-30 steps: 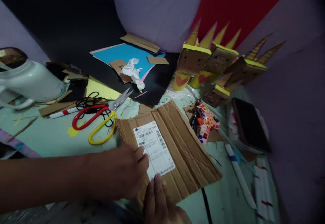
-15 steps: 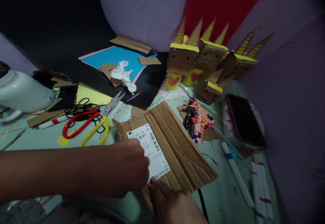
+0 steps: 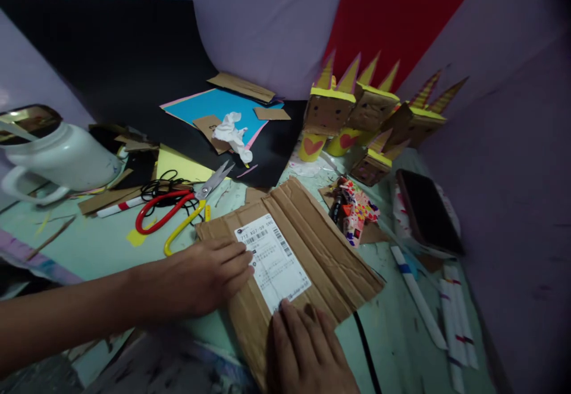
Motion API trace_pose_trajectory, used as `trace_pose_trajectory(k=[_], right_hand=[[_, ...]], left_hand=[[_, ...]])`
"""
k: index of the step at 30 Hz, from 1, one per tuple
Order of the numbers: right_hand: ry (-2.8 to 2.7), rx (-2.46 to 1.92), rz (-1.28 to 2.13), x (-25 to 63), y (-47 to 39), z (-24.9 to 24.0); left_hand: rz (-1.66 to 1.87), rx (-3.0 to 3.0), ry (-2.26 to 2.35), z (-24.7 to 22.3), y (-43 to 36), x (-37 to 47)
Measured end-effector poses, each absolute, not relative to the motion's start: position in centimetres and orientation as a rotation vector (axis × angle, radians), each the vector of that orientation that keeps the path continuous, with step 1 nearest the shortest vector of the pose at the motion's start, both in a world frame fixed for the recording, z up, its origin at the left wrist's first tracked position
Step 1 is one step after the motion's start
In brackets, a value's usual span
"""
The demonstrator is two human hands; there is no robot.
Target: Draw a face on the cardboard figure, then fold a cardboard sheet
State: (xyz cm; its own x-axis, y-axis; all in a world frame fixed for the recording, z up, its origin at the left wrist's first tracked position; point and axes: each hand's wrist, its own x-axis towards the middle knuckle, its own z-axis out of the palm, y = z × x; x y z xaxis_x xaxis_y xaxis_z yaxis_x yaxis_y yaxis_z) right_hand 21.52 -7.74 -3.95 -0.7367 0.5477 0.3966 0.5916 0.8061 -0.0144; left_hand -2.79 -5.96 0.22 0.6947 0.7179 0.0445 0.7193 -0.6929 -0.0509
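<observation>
A piece of brown cardboard (image 3: 328, 248) with fold creases lies on the pale green table, and a white printed label (image 3: 275, 266) is stuck to it. My left hand (image 3: 209, 278) rests on the cardboard's left side, fingers stretched out and their tips at the label's edge. Near the label's lower corner, my right hand (image 3: 307, 346) lies flat on the cardboard with its fingers extended. Neither hand grips anything. Just beyond the left hand are scissors (image 3: 190, 200) with one red and one yellow handle, their blades spread, beside a tangle of black cord (image 3: 163, 187).
A white mug (image 3: 74, 156) stands at the left. Behind are blue paper (image 3: 214, 108) and a crumpled white tissue (image 3: 234, 135). Cardboard figures with yellow horns (image 3: 332, 111) stand at the back right. A phone (image 3: 428, 212) and several white markers (image 3: 459, 322) lie at right.
My left hand has gone from a closed fist over the label to lying flat at its left. My right hand has moved further onto the cardboard, fingers extended. The view has shifted.
</observation>
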Motion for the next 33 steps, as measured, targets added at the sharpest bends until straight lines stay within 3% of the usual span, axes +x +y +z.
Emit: trace_pose_trajectory(k=[15,20,33], right_hand=[[-2.707,-0.771,-0.135,24.1,-6.4,-5.7],[-2.773,-0.555,-0.129,25.3,-5.1,-5.0],[-2.794,-0.695,-0.199,26.0,-5.0,-6.5]], left_hand=[[-0.006,-2.794,-1.115,-0.4,-4.6,-3.8],[0.101,-2.834,-1.144,0.6,-5.5,-3.2],[0.174,-3.065,-1.515,1.1,-4.4,-3.2]])
